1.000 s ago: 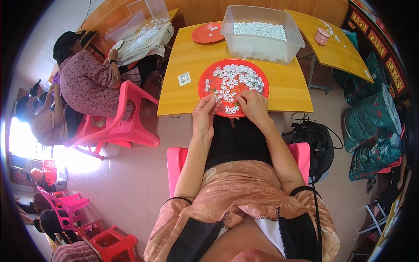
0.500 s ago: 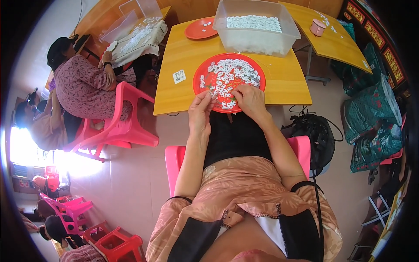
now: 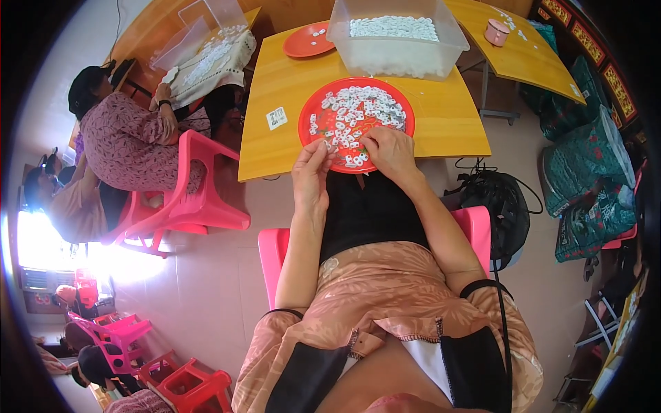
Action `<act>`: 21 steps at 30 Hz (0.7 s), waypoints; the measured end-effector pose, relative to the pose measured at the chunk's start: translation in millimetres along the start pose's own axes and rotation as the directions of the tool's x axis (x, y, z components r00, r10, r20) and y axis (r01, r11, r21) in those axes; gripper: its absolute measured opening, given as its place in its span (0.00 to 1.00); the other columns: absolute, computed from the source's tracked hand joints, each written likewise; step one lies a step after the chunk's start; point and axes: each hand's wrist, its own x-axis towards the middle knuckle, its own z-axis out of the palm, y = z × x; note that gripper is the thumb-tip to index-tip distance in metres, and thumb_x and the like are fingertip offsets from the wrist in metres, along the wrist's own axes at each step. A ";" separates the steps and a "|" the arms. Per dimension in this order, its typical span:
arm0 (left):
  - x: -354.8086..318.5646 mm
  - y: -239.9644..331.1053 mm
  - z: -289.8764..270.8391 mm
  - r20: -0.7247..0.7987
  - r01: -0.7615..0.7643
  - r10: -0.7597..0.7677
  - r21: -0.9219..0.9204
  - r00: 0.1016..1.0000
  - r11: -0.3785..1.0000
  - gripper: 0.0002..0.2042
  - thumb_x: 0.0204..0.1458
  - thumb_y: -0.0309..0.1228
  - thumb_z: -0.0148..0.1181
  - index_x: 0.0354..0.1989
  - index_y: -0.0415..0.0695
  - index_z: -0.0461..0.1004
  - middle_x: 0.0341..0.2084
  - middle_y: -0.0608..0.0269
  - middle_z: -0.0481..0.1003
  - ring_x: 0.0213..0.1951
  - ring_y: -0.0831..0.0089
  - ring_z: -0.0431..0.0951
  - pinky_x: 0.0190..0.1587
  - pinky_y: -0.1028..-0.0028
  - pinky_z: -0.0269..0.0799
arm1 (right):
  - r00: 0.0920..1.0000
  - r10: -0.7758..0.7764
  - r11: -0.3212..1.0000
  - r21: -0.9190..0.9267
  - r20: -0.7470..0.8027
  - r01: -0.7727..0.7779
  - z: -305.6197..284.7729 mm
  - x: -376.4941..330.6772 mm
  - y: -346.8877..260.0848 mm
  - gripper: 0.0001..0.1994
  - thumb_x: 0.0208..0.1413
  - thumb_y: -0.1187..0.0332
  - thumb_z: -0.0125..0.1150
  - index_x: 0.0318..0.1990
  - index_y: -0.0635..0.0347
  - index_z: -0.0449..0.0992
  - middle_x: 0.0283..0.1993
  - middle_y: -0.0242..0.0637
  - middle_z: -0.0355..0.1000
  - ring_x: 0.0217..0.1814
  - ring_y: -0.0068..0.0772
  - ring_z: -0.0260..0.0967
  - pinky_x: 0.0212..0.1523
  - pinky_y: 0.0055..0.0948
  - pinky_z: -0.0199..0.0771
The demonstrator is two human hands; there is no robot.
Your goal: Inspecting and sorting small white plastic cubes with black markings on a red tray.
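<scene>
Where left grip [image 3: 312, 173] faces right grip [image 3: 394, 154], white pieces [image 3: 356, 160] between, on red plate [image 3: 313, 90]

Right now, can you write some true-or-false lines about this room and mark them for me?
1. The left hand and right hand are both at the near red plate. True.
2. White pieces lie on that plate. True.
3. The tub is black. False: the tub is see-through.
4. A pink cup stands on the right-hand table. True.
5. The far red plate is heaped full. False: the far red plate holds just a few pieces.
</scene>
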 end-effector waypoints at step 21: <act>8.2 -26.4 12.0 0.001 -0.120 0.121 0.110 0.993 0.987 0.07 0.64 0.26 0.64 0.48 0.38 0.79 0.37 0.61 0.83 0.38 0.75 0.83 0.47 0.77 0.79 | 0.991 -0.036 0.996 0.075 -0.131 0.046 -1.4 -3.4 20.8 0.12 0.58 0.62 0.66 0.28 0.59 0.82 0.29 0.45 0.79 0.30 0.52 0.79 0.34 0.50 0.77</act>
